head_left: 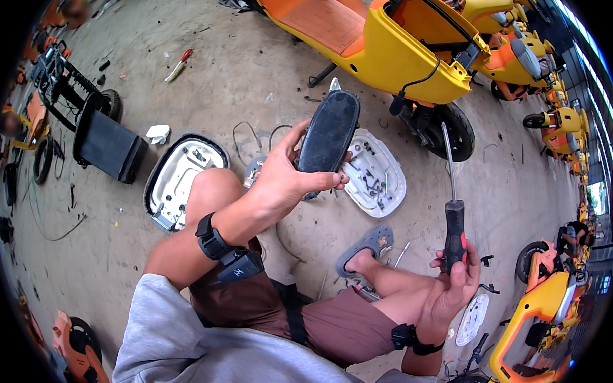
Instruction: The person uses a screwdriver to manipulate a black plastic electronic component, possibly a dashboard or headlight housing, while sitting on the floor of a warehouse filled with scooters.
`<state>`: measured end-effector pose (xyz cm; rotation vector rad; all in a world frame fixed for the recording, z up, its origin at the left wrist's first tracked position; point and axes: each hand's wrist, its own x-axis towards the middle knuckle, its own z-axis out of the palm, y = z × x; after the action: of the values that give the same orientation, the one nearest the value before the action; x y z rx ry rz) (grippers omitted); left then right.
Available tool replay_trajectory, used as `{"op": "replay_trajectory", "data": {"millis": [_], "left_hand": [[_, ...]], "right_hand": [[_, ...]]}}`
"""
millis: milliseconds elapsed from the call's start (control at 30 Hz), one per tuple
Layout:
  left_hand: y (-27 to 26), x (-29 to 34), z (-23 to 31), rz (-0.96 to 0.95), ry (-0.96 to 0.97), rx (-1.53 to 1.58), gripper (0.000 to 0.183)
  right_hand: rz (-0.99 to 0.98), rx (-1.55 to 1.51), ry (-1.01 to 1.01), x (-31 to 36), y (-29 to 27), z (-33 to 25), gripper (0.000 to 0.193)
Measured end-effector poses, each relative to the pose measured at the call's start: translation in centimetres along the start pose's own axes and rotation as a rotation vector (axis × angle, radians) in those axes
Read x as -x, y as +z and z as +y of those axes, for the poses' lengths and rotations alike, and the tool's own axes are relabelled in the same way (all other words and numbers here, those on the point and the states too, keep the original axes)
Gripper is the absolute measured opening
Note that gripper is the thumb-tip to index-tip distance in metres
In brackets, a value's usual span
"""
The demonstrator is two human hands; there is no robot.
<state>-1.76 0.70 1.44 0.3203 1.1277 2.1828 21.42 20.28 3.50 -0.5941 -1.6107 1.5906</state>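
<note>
L hand (287, 174) holds blk oval part (330, 133); R hand (455, 290), 1 screwdriver (455, 227).

The screwdriver (454, 205) combines a smooth metal shaft (449, 159) with a matt plastic handle (455, 227); the oval part (329, 133) appears to be dull, scuffed plastic. The tray (377, 210) is smooth plastic, the scooter (399, 53) glossy plastic, the shirt (246, 358) matt cloth.

We see concrete floor (215, 87), stained, scattered with small debris (104, 65). Directly on it we find dark-rimmed white shell (169, 181), crumpled white paper (158, 133) just beside it, second white shell (380, 209) to right, thin cable (235, 131) between shells, red-and-yellow tool (178, 66) farther off, yellow scooter (395, 56) standing beyond them.
</note>
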Motion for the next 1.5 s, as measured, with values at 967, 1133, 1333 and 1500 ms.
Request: {"op": "replay_trajectory", "data": {"millis": [967, 1133, 1333, 1500], "left_hand": [[0.1, 0.2, 0.0, -0.087, -0.063, -0.151, 0.082], [0.0, 0.4, 0.0, -0.072, -0.048, -0.208, 0.082], [-0.3, 0.5, -0.5, -0.049, 0.028, -0.412, 0.082], [-0.4, 0.8, -0.9, -0.047, 0.060, -0.534, 0.081]], "right_hand": [[0.037, -0.106, -0.268, -1.7, 0.1, 3.6, 0.053], [0.038, -0.075, -0.329, -1.5, 0.1, 3.5, 0.055], [0.008, -0.062, -0.322, -1.6, 0.2, 3.3, 0.054], [0.048, -0.061, -0.235, -1.8, -0.3, 3.8, 0.051]]}}
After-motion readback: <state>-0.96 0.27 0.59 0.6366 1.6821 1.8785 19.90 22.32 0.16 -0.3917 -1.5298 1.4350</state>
